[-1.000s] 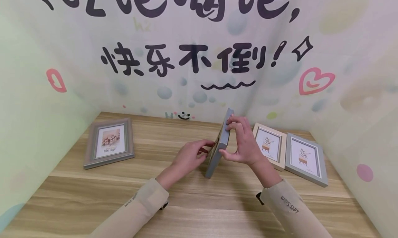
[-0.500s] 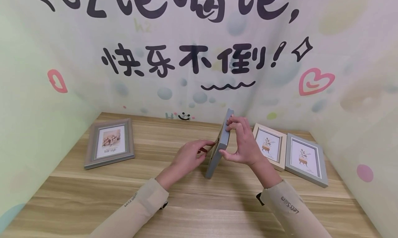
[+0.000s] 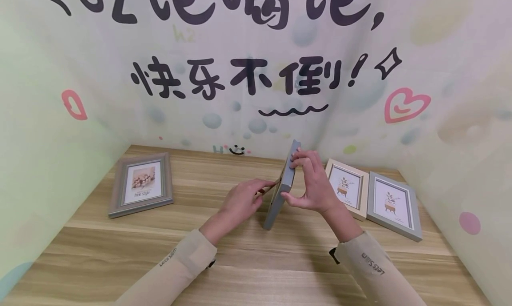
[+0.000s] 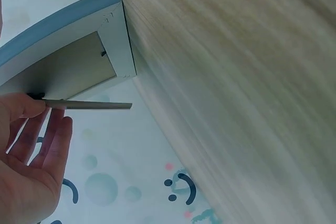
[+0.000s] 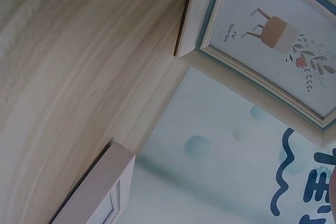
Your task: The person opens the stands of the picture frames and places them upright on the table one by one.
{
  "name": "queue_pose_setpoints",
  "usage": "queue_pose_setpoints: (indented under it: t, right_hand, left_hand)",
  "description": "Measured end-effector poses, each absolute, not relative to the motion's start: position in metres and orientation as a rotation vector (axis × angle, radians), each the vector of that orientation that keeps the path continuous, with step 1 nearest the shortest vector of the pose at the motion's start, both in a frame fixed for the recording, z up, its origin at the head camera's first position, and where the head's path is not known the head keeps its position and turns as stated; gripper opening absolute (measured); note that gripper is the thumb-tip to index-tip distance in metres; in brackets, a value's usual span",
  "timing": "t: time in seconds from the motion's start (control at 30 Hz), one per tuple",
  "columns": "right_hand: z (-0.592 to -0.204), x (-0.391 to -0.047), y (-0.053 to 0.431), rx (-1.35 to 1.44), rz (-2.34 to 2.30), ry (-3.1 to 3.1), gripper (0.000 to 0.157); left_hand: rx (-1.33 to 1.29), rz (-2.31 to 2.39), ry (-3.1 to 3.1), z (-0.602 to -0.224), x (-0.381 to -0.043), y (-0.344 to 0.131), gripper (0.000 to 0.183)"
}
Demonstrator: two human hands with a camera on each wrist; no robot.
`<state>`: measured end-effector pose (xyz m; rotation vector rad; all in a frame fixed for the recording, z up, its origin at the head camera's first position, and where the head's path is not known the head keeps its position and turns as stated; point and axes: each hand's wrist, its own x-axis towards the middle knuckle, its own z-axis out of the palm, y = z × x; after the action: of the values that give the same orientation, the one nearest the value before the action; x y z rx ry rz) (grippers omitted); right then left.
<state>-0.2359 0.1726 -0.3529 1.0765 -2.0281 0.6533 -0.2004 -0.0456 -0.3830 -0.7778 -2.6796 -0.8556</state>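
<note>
A blue-grey picture frame (image 3: 289,180) stands upright and tilted on the wooden table, seen almost edge-on in the head view. My right hand (image 3: 310,179) grips its near side edge, with fingertips high up and the thumb lower down. On the back of the frame, my left hand (image 3: 245,198) pinches the thin stand leg (image 4: 92,105) between thumb and fingers. That leg sticks out from the brown backing board (image 4: 79,69) in the left wrist view. The right wrist view catches the frame's front, with a printed picture of a potted plant (image 5: 278,32) on legs.
Leaning back at the right are a cream picture frame (image 3: 346,187) and a grey one (image 3: 394,205), side by side. A brownish picture frame (image 3: 142,184) lies at the left of the wooden table (image 3: 256,270). A printed cloth wall (image 3: 224,119) closes off the back.
The fingers of my left hand have shifted slightly at the stand leg, the lower ones drawing closer in. My right hand and the picture frame have stayed almost where they were.
</note>
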Motion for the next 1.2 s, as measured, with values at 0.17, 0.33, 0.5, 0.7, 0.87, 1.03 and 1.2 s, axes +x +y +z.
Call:
queue_pose_setpoints:
  t: [0.17,0.33,0.5,0.7,0.87,1.03,1.2]
  right_hand:
    - [-0.353,-0.235,0.173,1.073,0.644,-2.040,0.076]
    - [-0.352,-0.235,0.174,1.079,0.649,-2.035,0.075]
    - [-0.352,-0.236,0.174,1.086,0.662,-2.028,0.075]
    - [-0.352,-0.236,0.173,1.084,0.661,-2.025,0.075]
    - [-0.352,-0.236,0.173,1.084,0.660,-2.024,0.075]
    - [-0.352,-0.236,0.173,1.076,0.656,-2.036,0.076]
    - [-0.351,-0.236,0.174,1.065,0.652,-2.049,0.076]
  left_hand:
    - [-0.768,-0.773,-2.667,-0.382,-0.200,-0.046,0.044]
    - [-0.779,-0.720,-2.656,-0.381,-0.200,-0.046,0.045]
    - [-0.786,-0.704,-2.641,-0.380,-0.201,-0.045,0.044]
    - [-0.793,-0.666,-2.652,-0.379,-0.199,-0.045,0.046]
    - [-0.776,-0.703,-2.677,-0.377,-0.194,-0.048,0.048]
    - [-0.794,-0.714,-2.640,-0.377,-0.187,-0.052,0.039]
    - [-0.809,-0.735,-2.603,-0.378,-0.179,-0.056,0.031]
